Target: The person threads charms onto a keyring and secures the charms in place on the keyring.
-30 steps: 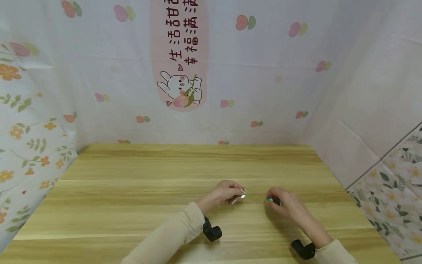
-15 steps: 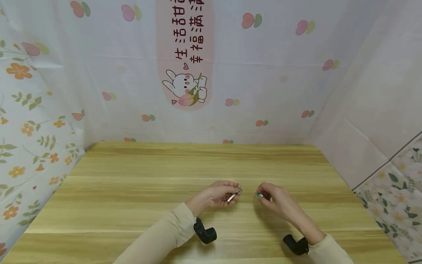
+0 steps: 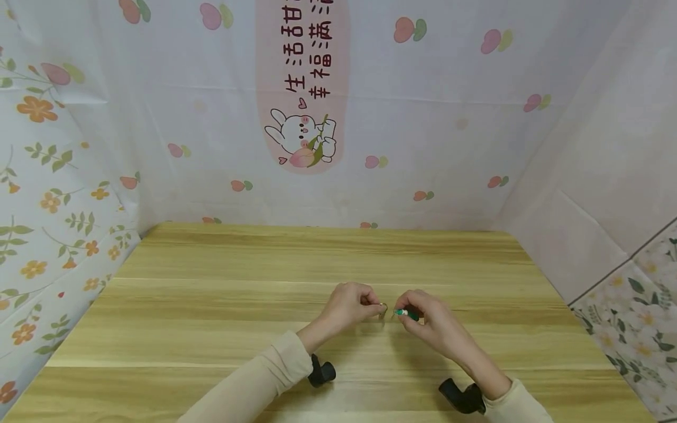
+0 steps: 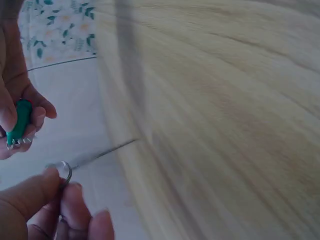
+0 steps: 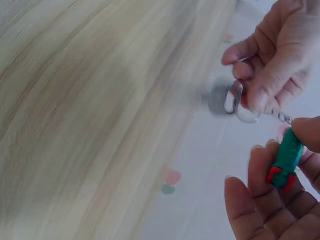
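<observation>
My left hand [image 3: 346, 306] pinches a metal key ring [image 4: 68, 175] between thumb and index finger. From the ring hangs a key [image 5: 220, 100], motion-blurred in the right wrist view. My right hand [image 3: 433, 320], just to the right, holds a small green charm [image 5: 288, 152] with red parts at one end. The charm's short metal chain [image 5: 282, 117] points toward the key ring; in the head view a small gap lies between the two. My right thumb and fingers cover part of the charm.
Both hands are over a wood-grain table [image 3: 238, 258]. Behind it hangs a white printed cloth [image 3: 211, 117], with flowered cloth at both sides. A black wrist mount [image 3: 321, 371] sits on the left wrist, another black mount [image 3: 461, 396] on the right.
The hands have come closer together, the right hand moving left with the charm. My left hand has turned, so the key, earlier lying against the fingers, now hangs from the pinched ring.
</observation>
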A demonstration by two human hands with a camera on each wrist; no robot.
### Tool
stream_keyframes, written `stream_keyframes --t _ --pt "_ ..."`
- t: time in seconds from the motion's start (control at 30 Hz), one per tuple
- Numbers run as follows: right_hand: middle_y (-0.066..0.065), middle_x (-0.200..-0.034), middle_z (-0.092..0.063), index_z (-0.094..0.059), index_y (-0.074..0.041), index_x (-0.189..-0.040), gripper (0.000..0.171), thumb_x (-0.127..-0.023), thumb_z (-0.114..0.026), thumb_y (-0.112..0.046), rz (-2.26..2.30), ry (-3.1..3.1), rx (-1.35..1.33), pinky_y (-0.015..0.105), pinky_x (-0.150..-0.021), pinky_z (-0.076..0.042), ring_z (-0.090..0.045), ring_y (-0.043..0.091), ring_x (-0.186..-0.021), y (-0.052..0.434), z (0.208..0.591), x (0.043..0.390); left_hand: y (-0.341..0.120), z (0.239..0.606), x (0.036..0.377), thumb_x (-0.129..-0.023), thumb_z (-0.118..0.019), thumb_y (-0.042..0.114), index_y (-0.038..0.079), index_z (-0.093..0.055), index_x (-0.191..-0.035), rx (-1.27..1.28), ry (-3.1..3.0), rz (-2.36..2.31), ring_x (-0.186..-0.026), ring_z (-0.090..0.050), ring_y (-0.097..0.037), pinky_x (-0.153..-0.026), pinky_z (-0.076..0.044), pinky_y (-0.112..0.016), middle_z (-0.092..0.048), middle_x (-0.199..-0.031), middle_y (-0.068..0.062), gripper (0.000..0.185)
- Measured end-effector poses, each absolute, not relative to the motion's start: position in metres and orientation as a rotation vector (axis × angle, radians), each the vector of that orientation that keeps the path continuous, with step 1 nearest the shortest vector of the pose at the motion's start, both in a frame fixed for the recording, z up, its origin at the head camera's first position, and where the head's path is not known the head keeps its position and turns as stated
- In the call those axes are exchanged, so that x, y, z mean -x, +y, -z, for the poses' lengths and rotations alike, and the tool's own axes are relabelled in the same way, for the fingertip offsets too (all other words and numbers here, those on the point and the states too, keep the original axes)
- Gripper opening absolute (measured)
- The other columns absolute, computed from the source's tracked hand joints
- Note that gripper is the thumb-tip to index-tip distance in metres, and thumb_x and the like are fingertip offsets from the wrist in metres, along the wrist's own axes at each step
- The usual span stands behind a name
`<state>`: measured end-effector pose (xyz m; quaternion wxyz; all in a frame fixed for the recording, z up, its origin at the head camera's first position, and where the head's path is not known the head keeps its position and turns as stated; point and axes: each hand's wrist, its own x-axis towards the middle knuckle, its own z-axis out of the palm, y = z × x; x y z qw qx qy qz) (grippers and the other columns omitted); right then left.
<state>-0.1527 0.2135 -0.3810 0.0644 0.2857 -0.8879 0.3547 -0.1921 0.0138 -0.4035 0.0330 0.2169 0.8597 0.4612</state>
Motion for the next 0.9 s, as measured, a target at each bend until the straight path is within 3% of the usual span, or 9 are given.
stream_keyframes --t 0.1,0.23,0.33,0.57,0.77,0.9 --pt "-0.009 -0.083 -0.056 -0.061 -0.014 -0.088 0.011 -0.087 -0.065 -0.003 -1.103 -2.652 -0.852 0.021 -0.060 -0.044 -0.049 0.001 -0.069 0.211 0.381 0.152 0.015 0.401 0.188 -0.082 -0.074 0.020 0.011 -0.070 -0.071 -0.641 2.579 -1.492 -0.054 -0.055 0.000 -0.050 -0.043 -0.017 -0.067 -0.064 0.004 0.014" --pt "-0.009 -0.083 -0.056 -0.061 -0.016 -0.088 0.012 -0.087 -0.065 -0.005 -1.123 -2.616 -0.830 0.022 -0.062 -0.045 -0.050 0.002 -0.070 0.210 0.381 0.152 0.017 0.397 0.183 -0.083 -0.072 0.014 0.007 -0.071 -0.077 -0.590 2.443 -1.614 -0.058 -0.063 -0.005 -0.054 -0.051 -0.020 -0.070 -0.069 -0.001 0.008" --pt "-0.009 -0.083 -0.057 -0.061 -0.016 -0.087 0.012 -0.086 -0.066 -0.006 -1.125 -2.571 -0.833 0.022 -0.062 -0.046 -0.050 0.002 -0.070 0.210 0.381 0.152 0.019 0.395 0.179 -0.084 -0.070 0.009 0.005 -0.072 -0.080 -0.555 2.341 -1.683 -0.062 -0.067 -0.010 -0.061 -0.056 -0.029 -0.071 -0.072 -0.004 0.006" --pt "-0.009 -0.080 -0.058 -0.062 -0.013 -0.084 0.015 -0.083 -0.068 0.000 -1.087 -2.517 -0.841 0.020 -0.055 -0.043 -0.047 0.000 -0.066 0.211 0.381 0.152 0.018 0.390 0.177 -0.084 -0.071 0.014 0.006 -0.070 -0.077 -0.519 2.343 -1.674 -0.061 -0.068 -0.015 -0.062 -0.055 -0.042 -0.070 -0.069 -0.005 0.011" --pt "-0.009 -0.078 -0.059 -0.061 -0.013 -0.084 0.021 -0.080 -0.068 0.006 -1.068 -2.526 -0.816 0.019 -0.053 -0.044 -0.047 -0.001 -0.064 0.212 0.384 0.151 0.019 0.392 0.175 -0.084 -0.070 0.010 0.003 -0.072 -0.081 -0.530 2.298 -1.702 -0.063 -0.068 -0.014 -0.064 -0.056 -0.041 -0.071 -0.073 -0.006 0.007" --pt "-0.009 -0.076 -0.059 -0.059 -0.012 -0.083 0.022 -0.080 -0.066 0.009 -1.055 -2.504 -0.842 0.019 -0.053 -0.044 -0.047 -0.002 -0.063 0.212 0.385 0.151 0.019 0.390 0.172 -0.085 -0.069 0.009 0.003 -0.072 -0.082 -0.585 2.328 -1.677 -0.065 -0.069 -0.018 -0.060 -0.056 -0.032 -0.071 -0.073 -0.006 0.007"
